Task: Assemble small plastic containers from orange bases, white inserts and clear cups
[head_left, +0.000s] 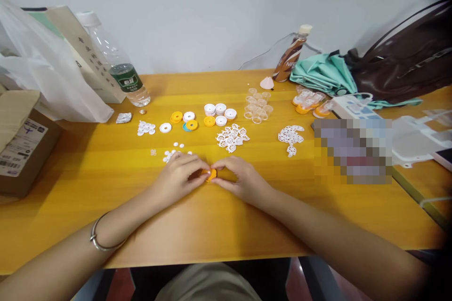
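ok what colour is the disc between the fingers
The disc is orange; it shows best in the head view, the only one.

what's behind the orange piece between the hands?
Behind the orange piece: tabletop, then white openwork pieces and white-and-orange discs. The left hand and right hand hide some tabletop there.

Bare table [95,169] affords passage between the box [23,148] at left and the left hand [180,174]. Farther out, at centre, white cut-out pieces [232,138], round lids [230,113] and clear cups [261,103] obstruct; a dark bag [399,63] blocks the far right.
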`<state>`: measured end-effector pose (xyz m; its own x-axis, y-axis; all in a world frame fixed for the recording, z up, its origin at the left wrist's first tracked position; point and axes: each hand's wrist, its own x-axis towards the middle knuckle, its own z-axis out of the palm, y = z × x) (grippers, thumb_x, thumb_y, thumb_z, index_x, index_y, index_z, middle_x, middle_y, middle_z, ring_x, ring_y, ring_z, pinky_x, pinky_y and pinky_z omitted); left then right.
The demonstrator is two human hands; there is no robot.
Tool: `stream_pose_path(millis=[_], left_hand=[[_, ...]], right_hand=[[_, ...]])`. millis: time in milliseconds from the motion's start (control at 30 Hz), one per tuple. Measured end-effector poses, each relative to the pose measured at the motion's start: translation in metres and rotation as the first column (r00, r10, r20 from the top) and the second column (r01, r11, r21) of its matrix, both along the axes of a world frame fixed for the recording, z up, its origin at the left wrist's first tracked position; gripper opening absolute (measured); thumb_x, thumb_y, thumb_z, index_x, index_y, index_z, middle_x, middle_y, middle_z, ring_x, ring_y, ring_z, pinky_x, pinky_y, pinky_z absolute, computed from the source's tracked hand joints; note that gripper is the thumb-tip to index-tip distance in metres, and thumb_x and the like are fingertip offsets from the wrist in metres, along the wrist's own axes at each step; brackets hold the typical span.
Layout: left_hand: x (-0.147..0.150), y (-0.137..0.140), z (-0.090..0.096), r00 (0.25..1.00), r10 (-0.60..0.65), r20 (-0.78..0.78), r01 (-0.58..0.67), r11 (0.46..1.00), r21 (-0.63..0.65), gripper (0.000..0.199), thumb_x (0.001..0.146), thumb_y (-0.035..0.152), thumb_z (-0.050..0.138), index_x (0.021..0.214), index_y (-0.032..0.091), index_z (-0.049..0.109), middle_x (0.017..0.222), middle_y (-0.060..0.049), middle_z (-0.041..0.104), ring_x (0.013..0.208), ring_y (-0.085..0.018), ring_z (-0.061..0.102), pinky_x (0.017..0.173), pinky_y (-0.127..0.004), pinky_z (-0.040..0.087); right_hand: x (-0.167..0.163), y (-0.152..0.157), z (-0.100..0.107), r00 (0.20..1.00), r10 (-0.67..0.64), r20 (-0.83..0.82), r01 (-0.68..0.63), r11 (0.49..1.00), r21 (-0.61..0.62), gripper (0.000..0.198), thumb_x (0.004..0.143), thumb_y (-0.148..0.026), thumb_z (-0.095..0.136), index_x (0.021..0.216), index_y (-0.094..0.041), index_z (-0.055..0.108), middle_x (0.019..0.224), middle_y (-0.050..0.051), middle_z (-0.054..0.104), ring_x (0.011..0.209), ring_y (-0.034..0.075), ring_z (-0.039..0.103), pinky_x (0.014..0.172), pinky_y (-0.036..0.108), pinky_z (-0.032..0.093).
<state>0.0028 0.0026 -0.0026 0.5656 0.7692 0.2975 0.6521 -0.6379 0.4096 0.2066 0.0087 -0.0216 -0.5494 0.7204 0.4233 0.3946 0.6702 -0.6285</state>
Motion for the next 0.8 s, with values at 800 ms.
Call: stream_pose_path(millis=[800], left_hand=[[-0.0056, -0.0002, 0.0001, 0.995, -0.063, 0.076, 0.065, 0.998, -0.014, 0.014, 0.084, 0.025, 0.056, 0.093, 0.021, 0.065, 0.090, -0.003, 0.069, 0.081, -0.014, 0.062, 0.077, -0.029, 0.043]], right_hand=[[0.0023, 0.0001, 0.0027, 0.999, 0.016, 0.050, -0.015, 1.000, -0.010, 0.014, 0.079, -0.023, 0.063, 0.091, -0.019, 0.058, 0.087, 0.004, 0.069, 0.080, 0.017, 0.061, 0.074, 0.030, 0.045]])
